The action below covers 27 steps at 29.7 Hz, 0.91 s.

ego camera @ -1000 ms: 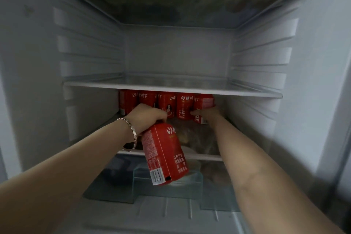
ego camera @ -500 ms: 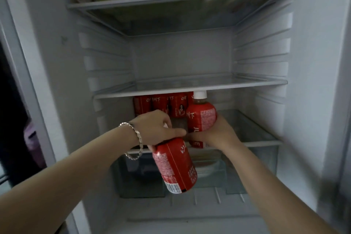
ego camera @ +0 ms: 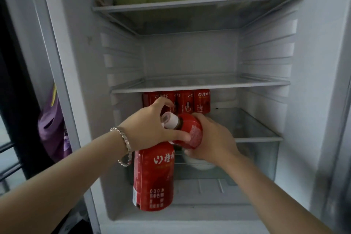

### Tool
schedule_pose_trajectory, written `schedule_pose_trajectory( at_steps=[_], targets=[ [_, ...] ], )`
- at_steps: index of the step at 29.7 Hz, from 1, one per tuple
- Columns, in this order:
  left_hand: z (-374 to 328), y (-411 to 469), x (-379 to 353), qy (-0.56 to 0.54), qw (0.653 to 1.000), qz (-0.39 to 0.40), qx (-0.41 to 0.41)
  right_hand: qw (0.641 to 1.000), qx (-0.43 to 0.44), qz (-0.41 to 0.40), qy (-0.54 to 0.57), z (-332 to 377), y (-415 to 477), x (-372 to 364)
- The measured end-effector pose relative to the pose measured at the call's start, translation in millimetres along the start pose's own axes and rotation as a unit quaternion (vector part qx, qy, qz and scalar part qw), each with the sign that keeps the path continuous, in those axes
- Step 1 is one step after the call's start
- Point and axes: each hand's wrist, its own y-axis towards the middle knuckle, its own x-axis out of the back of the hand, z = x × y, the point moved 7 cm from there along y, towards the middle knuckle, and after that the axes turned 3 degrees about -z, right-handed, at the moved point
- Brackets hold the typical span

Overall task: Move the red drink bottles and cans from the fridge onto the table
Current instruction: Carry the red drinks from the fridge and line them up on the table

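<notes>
My left hand (ego camera: 150,127) grips the top of a red drink bottle (ego camera: 153,176) that hangs upright in front of the open fridge. Beside it, my right hand (ego camera: 214,144) holds a second red bottle (ego camera: 190,131) tilted toward me, white cap (ego camera: 170,120) pointing left and touching my left fingers. Several more red bottles (ego camera: 190,100) stand in a row at the back of the lower glass shelf (ego camera: 254,138), just behind both hands.
The middle shelf (ego camera: 199,86) holds nothing. The top shelf (ego camera: 199,4) carries green and brown food and plastic bags. A clear drawer with a white bowl (ego camera: 201,165) sits under the lower shelf. The dark fridge door and purple cloth (ego camera: 53,129) are at left.
Both hands have drawn back out of the fridge with their bottles. The right-hand bottle has tipped from upright to leaning toward me, and the view has risen to show the top shelf.
</notes>
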Motion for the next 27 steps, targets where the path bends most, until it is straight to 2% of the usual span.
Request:
schedule_pose_trajectory(
  at_steps=[4, 9, 11, 14, 15, 17, 19, 21, 23, 25, 27],
  targets=[
    [5.0, -3.7, 8.5, 0.063, 0.998, -0.022, 0.009, 0.997, 0.034, 0.07, 0.015, 10.0, 1.4, -14.8],
    [12.7, 4.4, 13.8, 0.186, 0.982, 0.009, 0.036, 0.991, 0.06, 0.101, 0.063, 15.2, 7.1, -28.3],
    [13.2, 9.7, 17.6, 0.21, 0.977, -0.004, 0.041, 0.975, 0.051, 0.171, 0.13, 13.0, 13.4, -36.0],
    [15.0, 16.5, 18.9, 0.23, 0.972, -0.013, 0.056, 0.918, 0.038, 0.321, 0.231, -1.5, 31.6, -38.5],
    [15.7, 17.9, 18.2, 0.231, 0.971, -0.013, 0.061, 0.904, 0.011, 0.313, 0.292, -11.9, 46.7, -34.7],
    [17.0, 20.5, 18.1, 0.222, 0.973, -0.016, 0.067, 0.902, -0.098, 0.181, 0.38, -52.3, 87.7, -25.9],
    [16.4, 24.2, 18.0, 0.205, 0.976, -0.017, 0.068, 0.929, -0.194, 0.067, 0.308, -95.8, 114.4, -26.1],
    [13.1, 29.7, 17.5, 0.193, 0.979, -0.013, 0.064, 0.925, -0.274, 0.047, 0.261, -118.7, 124.5, -37.6],
    [9.8, 35.2, 17.5, 0.182, 0.981, -0.009, 0.064, 0.899, -0.31, 0.057, 0.304, -127.3, 130.4, -50.7],
    [8.2, 39.2, 19.0, 0.176, 0.982, -0.01, 0.068, 0.866, -0.326, 0.057, 0.375, -127.2, 138.3, -65.2],
    [8.1, 42.9, 21.1, 0.181, 0.981, -0.02, 0.07, 0.871, -0.312, 0.04, 0.378, -130.5, 152.2, -75.1]
  ],
)
